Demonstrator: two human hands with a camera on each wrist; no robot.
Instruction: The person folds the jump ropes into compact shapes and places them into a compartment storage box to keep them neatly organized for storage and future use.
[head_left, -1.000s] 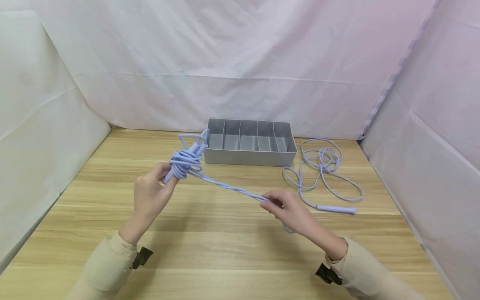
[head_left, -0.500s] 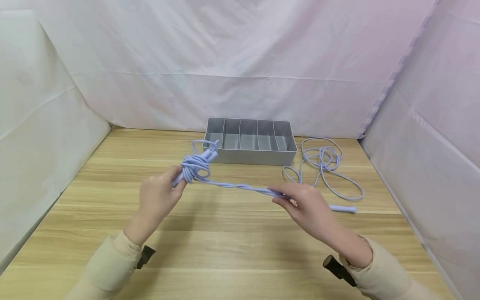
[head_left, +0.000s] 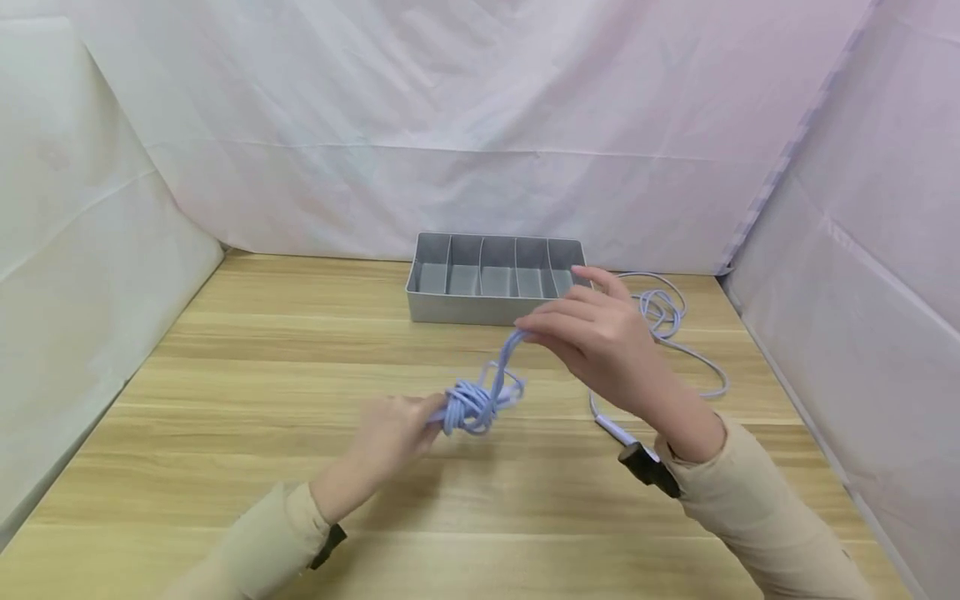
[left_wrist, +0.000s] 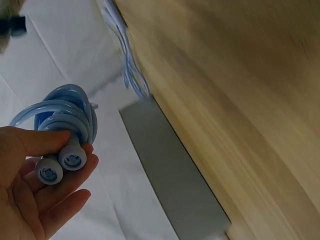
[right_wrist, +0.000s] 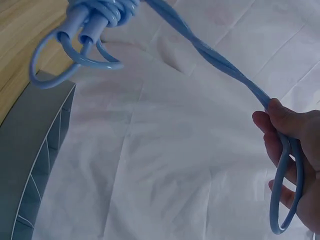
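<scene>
A light-blue jump rope (head_left: pixel 471 407) is wound in a bundle around its two handles. My left hand (head_left: pixel 393 433) grips the handle ends, and the left wrist view shows both round handle caps (left_wrist: pixel 74 157) between thumb and fingers. With thumb and fingertips my right hand (head_left: pixel 600 346) pinches the twisted, doubled free cord (right_wrist: pixel 220 60). Past that grip a short loop (right_wrist: pixel 276 200) hangs down in the right wrist view. In the head view the cord rises from the bundle to my right hand, above the table.
A grey tray (head_left: pixel 480 311) with several compartments stands at the back, its right end partly behind my right hand. To the right lies a second blue jump rope (head_left: pixel 663 312), its handle (head_left: pixel 615 429) partly behind my right wrist. White cloth walls (head_left: pixel 480 117) enclose the wooden table (head_left: pixel 247 375).
My left hand has moved right and nearer with the bundle. My right hand has risen, and the cord is bent upward instead of stretched level. The second rope's handle has shifted left and turned.
</scene>
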